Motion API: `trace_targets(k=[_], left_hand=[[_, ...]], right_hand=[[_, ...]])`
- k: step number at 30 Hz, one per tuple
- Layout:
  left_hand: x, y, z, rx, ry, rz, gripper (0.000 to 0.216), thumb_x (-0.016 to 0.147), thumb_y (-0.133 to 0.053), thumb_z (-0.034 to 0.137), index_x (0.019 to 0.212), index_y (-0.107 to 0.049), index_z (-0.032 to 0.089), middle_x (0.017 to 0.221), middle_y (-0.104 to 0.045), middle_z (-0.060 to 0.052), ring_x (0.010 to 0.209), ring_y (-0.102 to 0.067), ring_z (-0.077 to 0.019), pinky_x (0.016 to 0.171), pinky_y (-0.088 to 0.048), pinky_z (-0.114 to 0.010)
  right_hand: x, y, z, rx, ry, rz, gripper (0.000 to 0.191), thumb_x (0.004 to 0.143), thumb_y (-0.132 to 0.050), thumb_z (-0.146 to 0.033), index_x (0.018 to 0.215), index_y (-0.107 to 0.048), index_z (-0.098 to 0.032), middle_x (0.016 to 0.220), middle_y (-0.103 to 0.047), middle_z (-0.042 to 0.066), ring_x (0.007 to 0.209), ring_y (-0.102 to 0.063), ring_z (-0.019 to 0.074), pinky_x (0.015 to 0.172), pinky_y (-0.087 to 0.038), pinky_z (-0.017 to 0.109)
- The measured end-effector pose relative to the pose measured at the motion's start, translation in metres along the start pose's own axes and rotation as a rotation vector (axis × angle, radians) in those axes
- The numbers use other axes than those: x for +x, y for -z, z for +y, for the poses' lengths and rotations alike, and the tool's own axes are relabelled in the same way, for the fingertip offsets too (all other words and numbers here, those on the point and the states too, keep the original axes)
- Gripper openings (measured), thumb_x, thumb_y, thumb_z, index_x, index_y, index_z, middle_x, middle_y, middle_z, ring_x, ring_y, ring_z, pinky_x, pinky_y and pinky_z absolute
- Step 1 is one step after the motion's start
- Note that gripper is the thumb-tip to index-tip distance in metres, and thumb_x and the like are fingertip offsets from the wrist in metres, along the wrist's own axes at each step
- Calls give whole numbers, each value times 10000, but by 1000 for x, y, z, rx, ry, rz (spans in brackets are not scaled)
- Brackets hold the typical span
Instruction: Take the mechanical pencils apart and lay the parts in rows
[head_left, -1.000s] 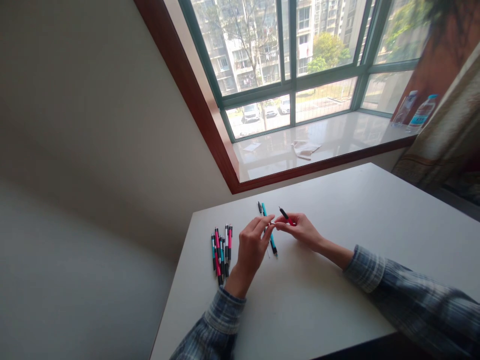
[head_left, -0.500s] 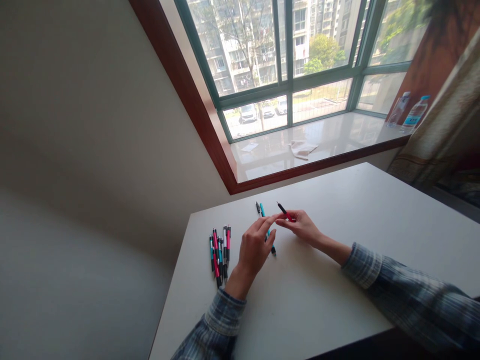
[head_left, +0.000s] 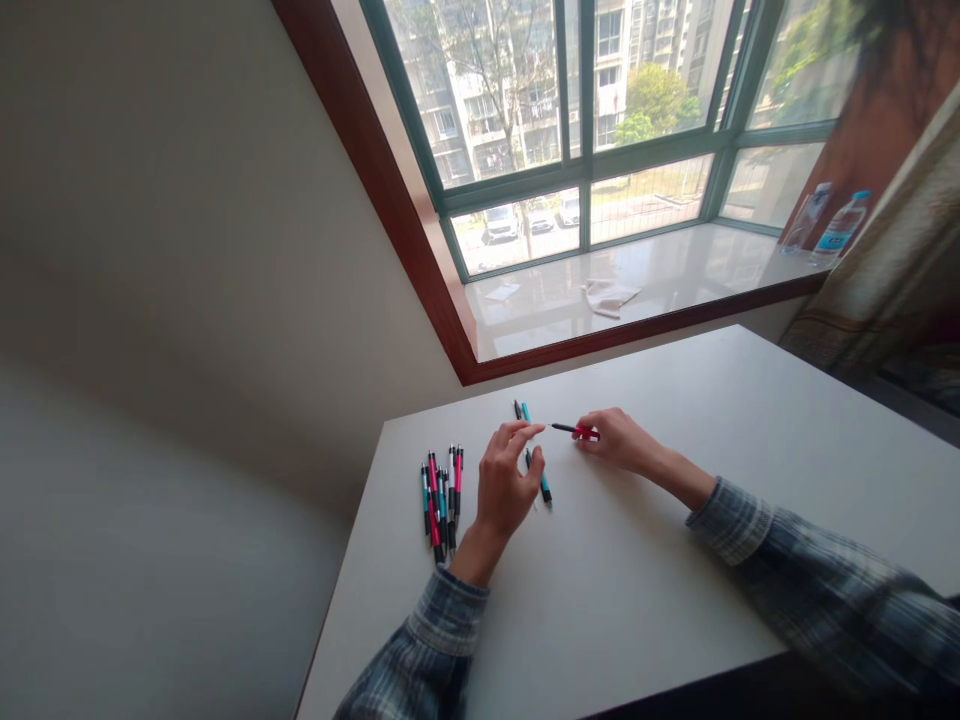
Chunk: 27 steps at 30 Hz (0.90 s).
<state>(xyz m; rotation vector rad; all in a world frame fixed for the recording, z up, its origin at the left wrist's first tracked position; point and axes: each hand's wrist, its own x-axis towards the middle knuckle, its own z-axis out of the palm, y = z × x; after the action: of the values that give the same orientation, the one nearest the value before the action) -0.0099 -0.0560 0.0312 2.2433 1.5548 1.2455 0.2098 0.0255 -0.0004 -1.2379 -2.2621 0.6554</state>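
Note:
My right hand (head_left: 609,438) pinches a red-and-black pen (head_left: 566,428), held nearly level with its thin tip towards the left. My left hand (head_left: 508,478) has its thumb and fingers apart. Its index fingertip is close to the pen's tip; whether they touch I cannot tell. Beneath and behind the left fingers lie a teal pen part (head_left: 526,411), a small black pen piece (head_left: 517,409) and a teal-and-black pen part (head_left: 544,486), partly covered by that hand. A group of red, teal and white pens (head_left: 442,500) lies left of it on the table.
The white table (head_left: 660,580) reaches to the wall under a wooden-framed window. On the sill (head_left: 540,325) are a crumpled cloth (head_left: 611,298) and a white paper (head_left: 502,292). Two plastic bottles (head_left: 840,228) stand at its right end, beside a curtain (head_left: 885,230).
My right hand has drawn slightly right, away from the left fingers, and the red pen has turned from steeply tilted to nearly level. The left hand's fingers have spread a little.

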Motion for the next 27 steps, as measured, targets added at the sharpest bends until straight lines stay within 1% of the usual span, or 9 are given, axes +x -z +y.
trace_targets(k=[4, 7, 12, 16, 18, 21, 27], left_hand=[[0, 1, -1, 11, -5, 12, 284, 961, -584, 167, 1209, -691, 255, 1189, -673, -75, 1107, -650, -250, 930, -576, -414], [-1, 1, -3, -12, -1, 10, 280, 965, -578, 169, 1200, -701, 261, 1184, -672, -76, 1100, -656, -249, 915, -580, -409], [-2, 0, -5, -32, 15, 5, 282, 961, -576, 163, 1181, -720, 265, 1160, -678, -69, 1078, -665, -245, 897, -580, -400], [-2, 2, -6, -36, 22, 10, 272, 956, -580, 158, 1162, -727, 261, 1153, -681, -68, 1065, -664, -245, 898, -574, -401], [-2, 2, -7, -39, 28, 15, 270, 953, -582, 152, 1151, -730, 260, 1149, -682, -66, 1059, -664, -243, 900, -572, -404], [-2, 3, -8, -43, 31, 21, 268, 948, -586, 146, 1140, -734, 259, 1144, -684, -64, 1053, -664, -241, 898, -573, -403], [-4, 1, -9, -54, 31, 2, 278, 946, -578, 130, 1134, -732, 265, 1140, -674, -66, 1055, -655, -233, 891, -573, -395]], right_hand=[[3, -3, -1, 119, -68, -46, 149, 831, -696, -266, 884, -822, -205, 791, -767, 19, 701, -634, 156, 673, -421, 245], [11, -4, -1, 145, -92, -57, 161, 816, -711, -299, 875, -831, -209, 752, -751, 11, 666, -612, 145, 637, -410, 239], [42, -6, 4, 102, -121, 29, 196, 813, -705, -294, 940, -835, -219, 817, -766, 30, 714, -630, 157, 654, -410, 240], [76, -9, 13, 79, -200, 115, 200, 819, -696, -311, 918, -833, -203, 784, -759, 47, 706, -633, 169, 643, -404, 250], [89, -11, 19, 84, -234, 137, 200, 814, -698, -305, 918, -835, -203, 782, -763, 47, 710, -639, 170, 638, -404, 246], [100, -15, 25, 100, -264, 142, 199, 802, -710, -308, 914, -840, -207, 775, -767, 41, 711, -646, 166, 621, -402, 237], [108, -23, 30, 102, -280, 168, 233, 830, -695, -367, 931, -842, -217, 774, -770, 44, 719, -652, 172, 618, -394, 243]])
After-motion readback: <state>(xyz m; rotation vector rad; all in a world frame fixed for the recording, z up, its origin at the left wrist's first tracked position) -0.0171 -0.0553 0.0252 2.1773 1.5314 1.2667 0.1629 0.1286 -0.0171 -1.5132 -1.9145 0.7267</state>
